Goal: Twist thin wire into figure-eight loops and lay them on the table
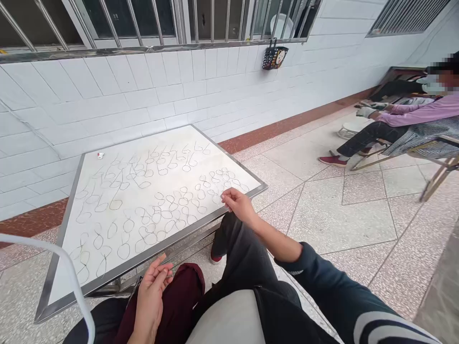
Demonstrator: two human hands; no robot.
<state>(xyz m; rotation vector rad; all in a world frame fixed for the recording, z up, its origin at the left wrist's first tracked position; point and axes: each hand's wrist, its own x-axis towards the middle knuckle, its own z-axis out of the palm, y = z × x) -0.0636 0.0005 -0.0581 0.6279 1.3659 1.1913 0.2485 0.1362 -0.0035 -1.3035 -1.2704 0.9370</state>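
Observation:
Many thin wire loops point(124, 251) lie spread over a white table point(172, 138) with a metal rim. Some are single rings with a tail, others look like double loops. My right hand point(238, 204) is at the table's near right edge, beside the loops there, its thumb and fingertips pinched together; whatever is between them is too small to make out. Low in front of the near edge, above my lap, my left hand point(153, 286) has its fingers curled and the thumb against them. Something small and tan shows at its fingertips, but I cannot tell what it is.
A small red and white item point(101, 155) sits at the table's far left corner. A white curved bar point(73, 277) rises at the lower left. A patterned bag point(275, 57) hangs below the barred window. On the right, a person in pink sleeves point(423, 112) sits on a chair.

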